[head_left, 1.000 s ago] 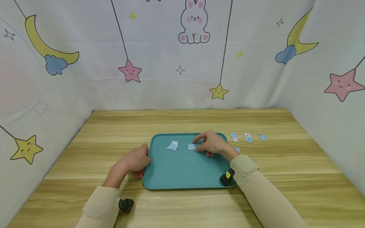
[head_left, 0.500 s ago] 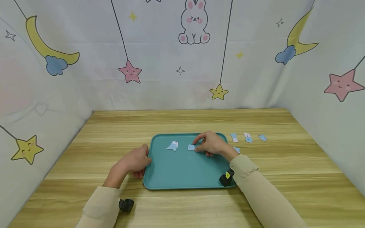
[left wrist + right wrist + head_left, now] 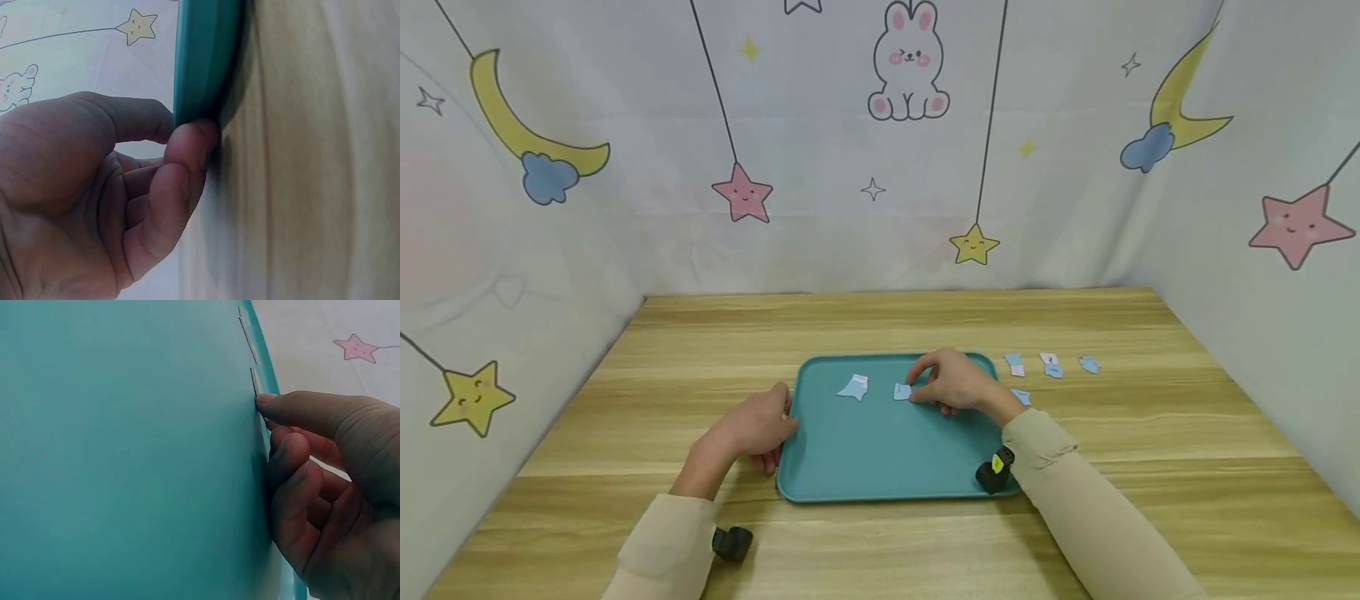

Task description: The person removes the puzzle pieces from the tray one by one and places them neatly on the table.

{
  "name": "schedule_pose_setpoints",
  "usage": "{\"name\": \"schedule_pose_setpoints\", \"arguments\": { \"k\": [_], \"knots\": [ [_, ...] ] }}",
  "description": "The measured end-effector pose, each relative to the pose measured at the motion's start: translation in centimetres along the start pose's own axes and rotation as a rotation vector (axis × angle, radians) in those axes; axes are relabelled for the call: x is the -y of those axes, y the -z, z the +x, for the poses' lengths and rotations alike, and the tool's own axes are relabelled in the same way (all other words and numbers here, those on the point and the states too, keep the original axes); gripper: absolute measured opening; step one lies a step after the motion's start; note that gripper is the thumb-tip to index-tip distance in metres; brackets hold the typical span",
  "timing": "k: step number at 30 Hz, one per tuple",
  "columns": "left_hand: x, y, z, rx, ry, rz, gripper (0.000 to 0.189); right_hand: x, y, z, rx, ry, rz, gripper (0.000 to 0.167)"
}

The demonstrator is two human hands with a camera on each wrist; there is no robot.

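**Right grip (image 3: 951, 382) pinching small puzzle piece (image 3: 902, 392); left grip (image 3: 762, 423) on tray (image 3: 880, 454)**

Right grip: closed, thumb and forefinger together at the right-hand edge of the small puzzle piece. Piece lies flat, on or barely off the teal tray floor, just left of this grip; exact clearance cannot be told. Right wrist view shows the thumb tip meeting the thin edge; forefinger contact mostly hidden there. Judgement: an edge pinch suits something this thin, leaves most of the printed face uncovered and allows small shifts in position.

Left grip: closed on the tray's left rim, thumb over the top, curled fingers low against the outer side and underside. Probable reason: to steady the tray while the other grip works inside it.

Larger puzzle piece (image 3: 853, 387): flat in the tray, between the two grips, left of the pinched one. A gap separates them; not joined.

Right of the right grip, on the wood-grain worktop (image 3: 1157, 408), three puzzle pieces (image 3: 1051, 366) lie in a spaced row. Fourth piece (image 3: 1021, 397) sits just outside the tray, partly hidden behind the right wrist. Likely set there to be within easy reach of that grip, leaving the tray floor as working area.
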State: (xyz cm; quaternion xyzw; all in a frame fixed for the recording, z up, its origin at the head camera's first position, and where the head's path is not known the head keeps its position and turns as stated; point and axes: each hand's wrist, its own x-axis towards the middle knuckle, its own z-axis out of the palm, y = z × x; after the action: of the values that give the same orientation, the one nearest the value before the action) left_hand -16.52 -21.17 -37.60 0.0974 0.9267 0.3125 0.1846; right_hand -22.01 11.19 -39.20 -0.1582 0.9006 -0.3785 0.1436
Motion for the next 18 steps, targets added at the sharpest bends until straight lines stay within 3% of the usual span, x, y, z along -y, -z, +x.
{"name": "schedule_pose_setpoints", "arguments": {
  "k": [18],
  "knots": [
    [0.2, -0.19, 0.27, -0.001, -0.007, -0.007, 0.004, -0.26, 0.85, -0.84, 0.052, 0.084, 0.04, 0.02]
  ]
}}
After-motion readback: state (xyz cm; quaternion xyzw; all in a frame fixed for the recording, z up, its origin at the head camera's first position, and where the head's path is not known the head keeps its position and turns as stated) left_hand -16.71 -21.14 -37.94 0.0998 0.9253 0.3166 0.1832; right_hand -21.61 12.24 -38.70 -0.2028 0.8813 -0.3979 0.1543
